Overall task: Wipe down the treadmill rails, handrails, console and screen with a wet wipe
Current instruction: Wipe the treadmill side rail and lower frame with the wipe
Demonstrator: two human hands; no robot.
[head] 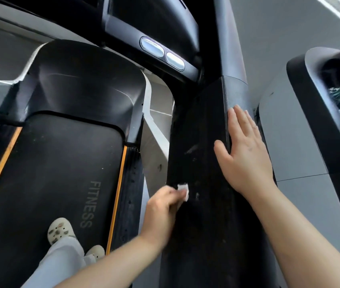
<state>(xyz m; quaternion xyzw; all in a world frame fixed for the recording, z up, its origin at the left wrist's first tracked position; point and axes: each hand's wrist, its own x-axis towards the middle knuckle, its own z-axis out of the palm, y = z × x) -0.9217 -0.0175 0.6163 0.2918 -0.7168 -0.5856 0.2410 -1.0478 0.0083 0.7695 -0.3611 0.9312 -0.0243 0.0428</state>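
At the far left we see the black treadmill belt (57, 173) running away from us, edged by two orange stripes (116, 196) and printed with the word FITNESS in grey. Near the bottom of the belt stand our feet in pale perforated clogs (60, 230), with a light trouser leg (61, 260) above them. Ahead of the belt rises the dark motor cover (82, 86), and above that, at the top of the view, part of the console (154, 19) with two oval silver pulse sensors (162, 53) on a dark bar.

Moving right, our left hand (160, 210) reaches forward from the bottom, its fingers curled round a small crumpled white wet wipe (183, 191), which it presses against the inner edge of the wide black handrail (200, 163). The hand is a little blurred. Pale smears and specks show on the handrail's dark surface just beyond the wipe.

Further right, our right hand (246, 150) lies flat on the outer edge of the same handrail, fingers straight and together, thumb spread onto the black top face, holding nothing. The fingertips touch the grey upper section of the upright.

At the far right stands part of a neighbouring machine (318, 113), black-edged with grey panels.
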